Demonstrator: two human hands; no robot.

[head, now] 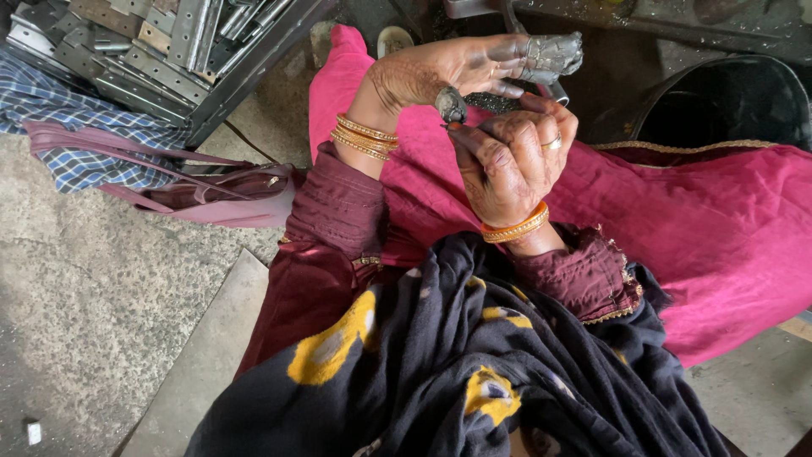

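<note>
Head view: your left hand (461, 72) is raised over the pink cloth (727, 228) on your lap, fingers curled around a crumpled grey metal piece (554, 55) held at the fingertips. A small dark round part (451, 104) sits at the thumb tip — touching it. Your right hand (512, 156) is just below, fingers bunched tight, pinching a thin orange-tipped tool (457, 126) against that part. Stacked metal brackets (161, 46) lie upper left, a pink bag (203, 190) beside them, a black bin (719, 101) at right.
</note>
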